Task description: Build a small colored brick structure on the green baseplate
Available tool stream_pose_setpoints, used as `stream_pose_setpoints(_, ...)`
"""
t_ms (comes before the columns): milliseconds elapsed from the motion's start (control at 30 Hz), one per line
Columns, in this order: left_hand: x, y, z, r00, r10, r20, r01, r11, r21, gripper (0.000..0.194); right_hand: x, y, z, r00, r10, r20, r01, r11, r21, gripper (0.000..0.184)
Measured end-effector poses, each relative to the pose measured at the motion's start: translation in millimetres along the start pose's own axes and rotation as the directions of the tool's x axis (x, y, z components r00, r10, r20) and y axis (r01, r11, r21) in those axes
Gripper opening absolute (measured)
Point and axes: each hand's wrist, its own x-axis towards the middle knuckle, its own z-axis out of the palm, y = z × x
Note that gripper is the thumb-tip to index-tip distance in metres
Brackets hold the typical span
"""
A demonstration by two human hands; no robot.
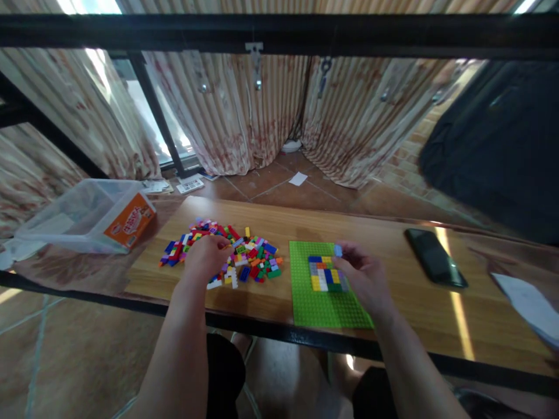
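Observation:
A light blue brick (338, 250) is pinched between the thumb and fingers of my right hand (362, 273), just above the far right corner of a block of joined bricks (321, 272). That block, in blue, yellow, white, orange, grey and green, sits on a green baseplate (305, 311). My left hand (205, 256) is over the heap of loose toy bricks (257, 256), its fingers curled together at the heap. Whatever may be between those fingers is too small to make out. Part of the baseplate's right side is hidden by my right hand.
On the left stands a clear plastic box (65, 237) with an orange label. A black phone (435, 257) lies on the wooden table (262, 302) to the right, with white paper (530, 302) beyond it. A dark bar (279, 32) crosses above, before the curtains.

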Motion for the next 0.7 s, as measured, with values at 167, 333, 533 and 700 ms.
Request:
stream_pose_setpoints(167,4,9,-1.9,0.995,-0.038,-0.088,0.040,0.999,0.023,0.033,5,17,-40,0.998,-0.016,-0.062,-0.014,0.890,-0.456,0.028)
stream_pose_setpoints(333,-3,59,16.3,0.957,0.212,-0.200,-0.259,0.933,-0.249,0.030,4,29,-55,0.999,-0.049,0.011,0.044,0.733,-0.679,0.035)
stream_pose_setpoints(533,-29,129,59.5,0.873,0.486,-0.031,-0.447,0.775,-0.446,0.028,1,29,-54,0.997,-0.043,0.071,0.081,0.686,-0.723,0.039)
stream_pose_setpoints(700,-34,144,76.9,0.895,0.445,0.023,-0.424,0.865,-0.267,0.039,-1,30,-55,0.991,-0.020,0.132,0.108,0.698,-0.707,0.044)
